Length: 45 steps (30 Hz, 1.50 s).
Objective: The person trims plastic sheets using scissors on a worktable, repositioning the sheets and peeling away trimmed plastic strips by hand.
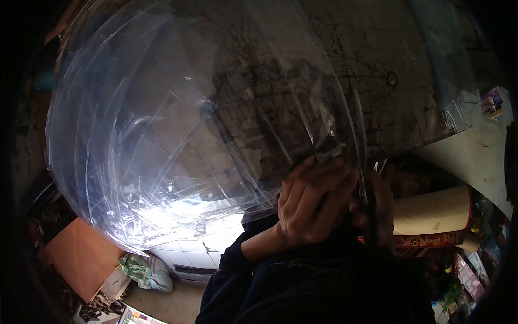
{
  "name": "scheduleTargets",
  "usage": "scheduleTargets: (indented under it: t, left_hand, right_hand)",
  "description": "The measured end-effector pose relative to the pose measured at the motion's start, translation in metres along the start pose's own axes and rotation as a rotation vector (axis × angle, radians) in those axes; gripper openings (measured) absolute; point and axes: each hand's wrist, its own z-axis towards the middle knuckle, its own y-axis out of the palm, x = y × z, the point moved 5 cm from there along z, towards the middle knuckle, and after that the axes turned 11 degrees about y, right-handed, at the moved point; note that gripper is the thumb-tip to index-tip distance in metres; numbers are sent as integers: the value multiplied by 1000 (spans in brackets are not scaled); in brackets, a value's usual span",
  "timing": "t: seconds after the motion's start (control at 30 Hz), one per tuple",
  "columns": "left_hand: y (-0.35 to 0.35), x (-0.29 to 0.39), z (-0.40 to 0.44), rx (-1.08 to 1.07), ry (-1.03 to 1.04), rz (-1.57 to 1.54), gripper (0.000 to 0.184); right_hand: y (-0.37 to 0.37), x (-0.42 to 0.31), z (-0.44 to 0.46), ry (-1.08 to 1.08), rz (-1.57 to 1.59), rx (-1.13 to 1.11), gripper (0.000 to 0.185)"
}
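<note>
I watch through one camera on the wearer's head, facing forward and steeply down. The wearer's dark top [329, 286] is close to the lens at five o'clock; the left hand [313, 202] and right hand [380, 210] are near too, towards four. The table [394, 110] spreads below my view from twelve to two, the floor [167, 305] farther down at seven. My wide picture curves into black edges.

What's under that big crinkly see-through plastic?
A dark, scratched surface shows through part of the clear plastic. Glare and creases hide what's under its brightest part.
</note>
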Motion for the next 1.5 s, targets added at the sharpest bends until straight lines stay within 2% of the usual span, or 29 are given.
scheduleTargets:
  t: [0.23, 0.33, 0.63, 0.7, 0.93, 1.0, 1.13, 1.23, 1.33, 1.4, 1.5]
  left_hand:
    - [-1, 0, 0, -19, 6, -13, 22]
    - [-2, 1, -1, -13, 9, -4, 23]
    - [-2, 2, -1, -6, -3, -11, 22]
    - [-2, 2, 0, -13, -22, -28, 21]
    - [-1, 2, -2, -37, -9, -42, 18]
    - [-1, 3, -3, -50, 0, -34, 23]
    - [0, 3, -3, -48, 0, -35, 28]
    - [0, 4, -3, -49, 10, -25, 25]
    - [-1, 4, 0, -47, -8, -55, 24]
    - [-2, 3, 0, -24, 1, -58, 24]
    - [-3, 2, -2, 37, 38, -19, 22]
  right_hand:
    - [-1, 4, 0, 15, 14, 27, 70]
    - [-1, 1, 2, -64, 0, -5, 68]
    - [2, 4, 0, -15, 63, -4, 69]
    - [0, 6, -1, 65, 24, 26, 67]
    - [0, 1, -1, 46, 68, 88, 66]
    - [0, 5, 1, 15, 51, 25, 65]
    - [0, 2, 0, 21, 60, 39, 64]
    - [-1, 0, 0, -26, 6, 20, 58]
    - [-2, -4, -2, 32, -129, 65, 50]
    - [-2, -2, -4, 104, -22, 3, 44]
    - [-18, -1, -7, 87, 94, 31, 44]
